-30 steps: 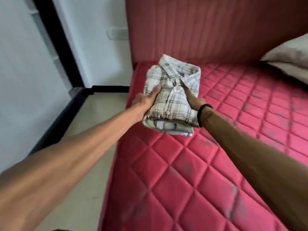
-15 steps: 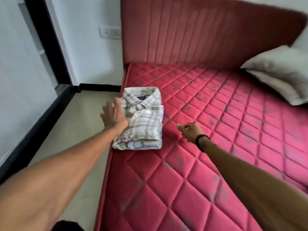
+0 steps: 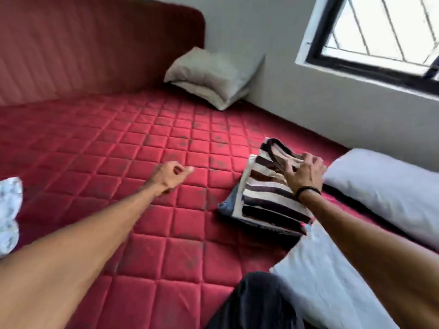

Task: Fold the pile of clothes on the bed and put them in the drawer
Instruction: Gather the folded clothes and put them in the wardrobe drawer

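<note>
A folded brown-and-cream striped shirt [image 3: 266, 193] lies on top of a small stack on the red quilted mattress [image 3: 133, 148], right of centre. My right hand [image 3: 305, 173] rests on the shirt's far end, fingers curled onto its collar. My left hand [image 3: 169, 174] hovers just above the bare mattress to the left of the stack, fingers loosely curled, holding nothing. The folded plaid shirt [image 3: 9, 212] shows only as a pale blurred edge at the far left.
Two grey pillows [image 3: 209, 77] lean at the red headboard [image 3: 95, 48] in the far corner. A white pillow [image 3: 389, 188] and a pale sheet [image 3: 332, 281] lie right of the stack. A dark garment [image 3: 259, 302] is at the bottom. A barred window [image 3: 380, 32] is upper right.
My view has swung right, away from the plaid shirt left at the mattress's left edge. My right hand has reached over to the striped stack; my left hand has let go of the plaid shirt.
</note>
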`<state>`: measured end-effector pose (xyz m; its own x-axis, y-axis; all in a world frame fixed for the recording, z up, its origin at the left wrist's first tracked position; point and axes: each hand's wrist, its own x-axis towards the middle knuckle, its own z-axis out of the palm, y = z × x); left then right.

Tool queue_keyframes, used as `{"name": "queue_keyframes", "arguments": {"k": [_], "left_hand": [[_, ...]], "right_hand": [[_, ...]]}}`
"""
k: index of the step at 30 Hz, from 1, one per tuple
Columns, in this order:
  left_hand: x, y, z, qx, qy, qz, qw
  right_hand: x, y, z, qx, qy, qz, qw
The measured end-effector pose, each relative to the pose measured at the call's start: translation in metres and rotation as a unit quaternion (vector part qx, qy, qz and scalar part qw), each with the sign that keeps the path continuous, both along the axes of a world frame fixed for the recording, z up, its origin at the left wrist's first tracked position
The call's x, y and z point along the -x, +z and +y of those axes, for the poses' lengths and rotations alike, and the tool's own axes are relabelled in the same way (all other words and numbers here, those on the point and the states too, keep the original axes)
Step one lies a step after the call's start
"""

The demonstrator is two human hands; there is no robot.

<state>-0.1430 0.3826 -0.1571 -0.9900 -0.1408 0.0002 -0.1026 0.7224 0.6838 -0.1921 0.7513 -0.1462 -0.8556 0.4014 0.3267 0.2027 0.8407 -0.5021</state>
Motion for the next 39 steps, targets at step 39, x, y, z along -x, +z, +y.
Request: {"name": "queue_keyframes", "arguments": {"k": [39], "left_hand": [[-0.259, -0.012, -0.228, -0.236, 0.285, -0.207, 0.906]], "right_hand": [[-0.148, -0.06, -0.375, 0.365, 0.383, -0.474, 0.704]]}}
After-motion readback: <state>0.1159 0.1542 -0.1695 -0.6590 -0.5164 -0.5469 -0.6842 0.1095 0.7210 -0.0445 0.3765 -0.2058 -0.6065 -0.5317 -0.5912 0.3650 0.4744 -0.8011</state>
